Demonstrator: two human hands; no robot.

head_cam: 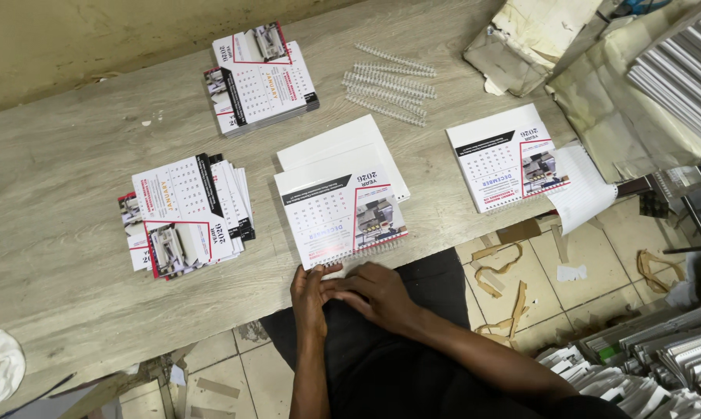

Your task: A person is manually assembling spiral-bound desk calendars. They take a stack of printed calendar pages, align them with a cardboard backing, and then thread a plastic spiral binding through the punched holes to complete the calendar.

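We see both hands at the near table edge, working the bottom edge of a desk calendar [342, 217] where its wire binding [366, 254] runs. The left hand [310, 299] lies flat with fingers extended toward the wire; the right hand [375, 293] overlaps it, fingertips pressed down at the binding. Neither closes around anything, they press rather than grip.

The calendar sits at the middle of the table [71, 155], just ahead of the hands, on top of blank white cards [339, 147]. We judge it light, fairly stiff as a stack but with loose pages that can slide (glossy print, likely slippery). The wire looks thin and easy to bend out of shape, so hold it by the card edges beside the binding, not by the coil itself.

Around it:
- a fanned pile of calendars [183, 213] to the left, near
- another pile [263, 77] farther back
- loose wire combs [389, 84] behind the white cards
- one more calendar [509, 157] to the right, with a lined sheet [583, 190] hanging off the table edge

Nothing blocks the hands; paper scraps [498, 271] litter the floor below.
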